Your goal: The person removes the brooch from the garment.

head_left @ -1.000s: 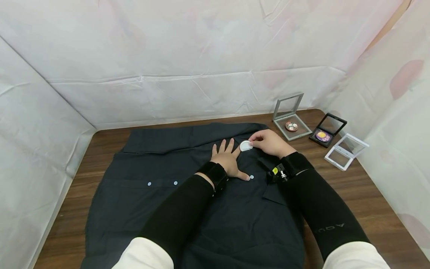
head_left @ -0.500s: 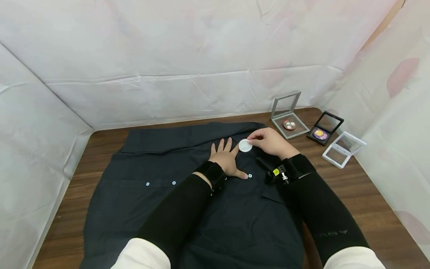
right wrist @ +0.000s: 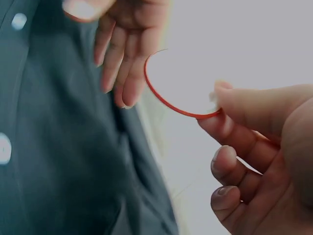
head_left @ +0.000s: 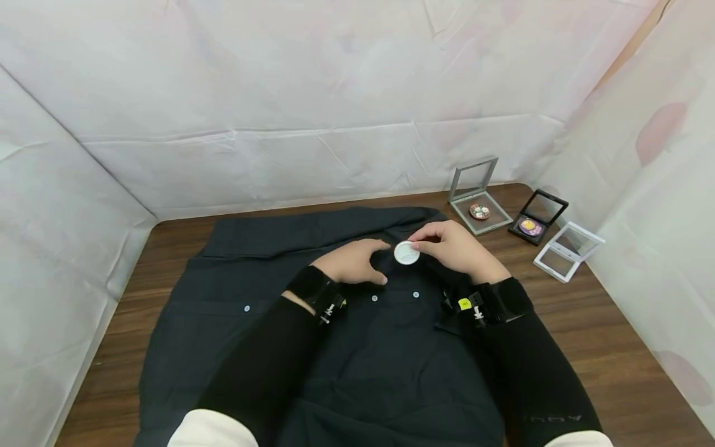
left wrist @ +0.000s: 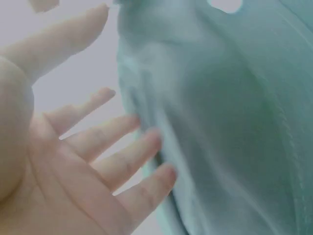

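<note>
A dark buttoned shirt (head_left: pixel 234 347) lies spread on the wooden table. Over its upper right part, my right hand (head_left: pixel 455 248) pinches a round white disc (head_left: pixel 406 252) between thumb and forefinger. The right wrist view shows a thin red rim round this disc (right wrist: pixel 168 85), which is held up apart from the cloth. My left hand (head_left: pixel 354 262) hovers just left of the disc, thumb and fingers spread apart and holding nothing. Its loosely extended fingers (left wrist: pixel 129 166) are seen in the left wrist view beside the cloth. Small white shirt buttons (head_left: pixel 416 295) show below the hands.
At the table's back right stand three open cases: a grey one (head_left: pixel 498 220) with a round red-and-white badge (head_left: pixel 479 212), a black one (head_left: pixel 550 208) with a purple-and-yellow badge (head_left: pixel 530 226), and a white one (head_left: pixel 550 268) with nothing seen inside. White sheets (head_left: pixel 307 74) enclose the table.
My left hand has lifted from lying flat with spread fingers on the shirt and turned edge-on, shifting left. My right hand keeps its pinch on the disc, which has come slightly nearer.
</note>
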Tool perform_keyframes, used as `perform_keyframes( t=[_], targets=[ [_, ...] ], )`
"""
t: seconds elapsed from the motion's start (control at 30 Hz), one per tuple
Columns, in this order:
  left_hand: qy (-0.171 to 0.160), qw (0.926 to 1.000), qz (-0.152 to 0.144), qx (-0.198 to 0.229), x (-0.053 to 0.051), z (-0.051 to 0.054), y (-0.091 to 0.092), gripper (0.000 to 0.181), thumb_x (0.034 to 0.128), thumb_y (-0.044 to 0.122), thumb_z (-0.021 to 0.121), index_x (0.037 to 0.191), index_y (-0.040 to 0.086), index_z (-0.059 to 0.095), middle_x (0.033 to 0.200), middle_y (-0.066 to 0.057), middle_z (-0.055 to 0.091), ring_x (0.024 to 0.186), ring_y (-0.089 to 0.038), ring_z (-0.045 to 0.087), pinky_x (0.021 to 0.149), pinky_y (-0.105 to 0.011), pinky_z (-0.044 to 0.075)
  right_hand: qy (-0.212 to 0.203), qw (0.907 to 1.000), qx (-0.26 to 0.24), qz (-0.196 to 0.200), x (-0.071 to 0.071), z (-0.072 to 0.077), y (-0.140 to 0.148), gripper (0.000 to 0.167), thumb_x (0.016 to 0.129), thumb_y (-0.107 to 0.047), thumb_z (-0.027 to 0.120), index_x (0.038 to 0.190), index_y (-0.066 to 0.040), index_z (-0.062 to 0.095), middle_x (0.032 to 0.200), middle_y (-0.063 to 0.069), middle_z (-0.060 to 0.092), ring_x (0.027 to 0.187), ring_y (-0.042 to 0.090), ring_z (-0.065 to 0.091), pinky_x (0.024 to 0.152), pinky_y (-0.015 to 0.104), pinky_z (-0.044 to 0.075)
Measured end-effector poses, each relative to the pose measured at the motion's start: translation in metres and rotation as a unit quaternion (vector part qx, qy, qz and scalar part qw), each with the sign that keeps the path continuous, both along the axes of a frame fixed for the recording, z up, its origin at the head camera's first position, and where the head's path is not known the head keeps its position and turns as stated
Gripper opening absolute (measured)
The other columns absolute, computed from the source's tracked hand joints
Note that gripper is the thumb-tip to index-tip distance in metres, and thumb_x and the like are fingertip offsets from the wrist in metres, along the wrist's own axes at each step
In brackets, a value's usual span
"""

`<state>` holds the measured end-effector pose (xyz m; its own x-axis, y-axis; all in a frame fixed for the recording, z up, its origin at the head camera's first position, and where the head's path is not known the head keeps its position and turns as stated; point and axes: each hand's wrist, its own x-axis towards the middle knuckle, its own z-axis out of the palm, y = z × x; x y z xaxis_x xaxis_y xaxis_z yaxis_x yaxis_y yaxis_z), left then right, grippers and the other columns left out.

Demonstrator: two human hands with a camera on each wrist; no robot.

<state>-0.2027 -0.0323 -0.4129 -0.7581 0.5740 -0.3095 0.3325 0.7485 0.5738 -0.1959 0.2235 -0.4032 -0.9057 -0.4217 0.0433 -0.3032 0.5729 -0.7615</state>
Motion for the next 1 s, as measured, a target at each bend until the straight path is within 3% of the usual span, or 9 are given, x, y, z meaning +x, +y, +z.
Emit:
perform_keyframes(
  t=[0.07,0.13,0.23,0.33,0.53,0.63,0.87,1.0],
  targets=[
    [0.000,0.9975,0.015,0.069,0.006,0.005,-0.007,0.058,0.0966,0.028,0.075,0.149,0.011,0.055,0.147,-0.008,0.057,0.132,-0.021,0.055,0.107,-0.040,0.046,0.009,0.9999,-0.008,0.011,0.006,0.004,-0.002,0.012,0.099,-0.020,0.072,0.107,-0.018,0.082,0.105,-0.001,0.073,0.091,0.018,0.063,0.079,0.037,0.053],
    [0.000,0.9898,0.031,0.139,0.015,0.010,-0.012,0.043,0.0995,0.026,0.071,0.139,0.011,0.063,0.132,-0.005,0.066,0.118,-0.017,0.063,0.098,-0.038,0.052,0.021,0.9994,-0.014,0.024,0.013,0.009,-0.006,0.012,0.100,-0.020,0.072,0.107,-0.020,0.082,0.103,-0.004,0.073,0.088,0.017,0.063,0.076,0.035,0.053],
    [0.007,0.9740,0.055,0.219,0.032,0.015,-0.014,0.028,0.1009,0.026,0.069,0.125,0.014,0.071,0.114,0.002,0.071,0.102,-0.012,0.067,0.087,-0.035,0.056,0.042,0.9978,-0.024,0.046,0.024,0.020,-0.013,0.013,0.100,-0.018,0.072,0.106,-0.021,0.083,0.099,-0.008,0.073,0.084,0.015,0.062,0.073,0.032,0.052],
    [0.023,0.9591,0.081,0.270,0.050,0.019,-0.016,0.017,0.1006,0.025,0.070,0.114,0.016,0.075,0.099,0.005,0.072,0.090,-0.013,0.068,0.078,-0.034,0.056,0.061,0.9944,-0.046,0.073,0.035,0.031,-0.020,0.014,0.099,-0.016,0.072,0.106,-0.021,0.083,0.098,-0.007,0.072,0.081,0.014,0.062,0.071,0.031,0.051],
    [0.049,0.9297,0.128,0.342,0.081,0.027,-0.024,0.006,0.0987,0.018,0.072,0.103,0.016,0.076,0.087,0.001,0.073,0.078,-0.019,0.070,0.065,-0.033,0.053,0.091,0.9825,-0.105,0.124,0.052,0.043,-0.031,0.017,0.098,-0.008,0.071,0.108,-0.017,0.083,0.096,-0.006,0.072,0.077,0.014,0.060,0.067,0.030,0.050],
    [0.054,0.9197,0.137,0.364,0.091,0.031,-0.028,0.006,0.0971,0.014,0.073,0.102,0.014,0.076,0.088,0.000,0.074,0.077,-0.023,0.070,0.063,-0.031,0.053,0.105,0.9753,-0.129,0.146,0.057,0.046,-0.036,0.020,0.097,-0.003,0.071,0.110,-0.013,0.082,0.096,-0.006,0.072,0.077,0.014,0.060,0.067,0.030,0.050],
    [0.052,0.9166,0.126,0.376,0.103,0.036,-0.034,0.008,0.0943,0.005,0.073,0.100,0.010,0.077,0.085,-0.001,0.074,0.075,-0.024,0.071,0.062,-0.031,0.056,0.084,0.9665,-0.179,0.164,0.063,0.042,-0.049,0.019,0.098,-0.002,0.069,0.112,-0.010,0.081,0.097,-0.003,0.072,0.080,0.017,0.060,0.067,0.030,0.050],
    [0.055,0.9106,0.124,0.390,0.106,0.037,-0.037,0.009,0.0930,0.002,0.073,0.098,0.009,0.077,0.084,-0.006,0.075,0.073,-0.026,0.072,0.062,-0.032,0.057,0.068,0.9439,-0.278,0.165,0.067,0.027,-0.060,0.021,0.105,-0.011,0.062,0.116,0.000,0.075,0.101,0.006,0.072,0.084,0.023,0.064,0.070,0.032,0.053]
  ],
)
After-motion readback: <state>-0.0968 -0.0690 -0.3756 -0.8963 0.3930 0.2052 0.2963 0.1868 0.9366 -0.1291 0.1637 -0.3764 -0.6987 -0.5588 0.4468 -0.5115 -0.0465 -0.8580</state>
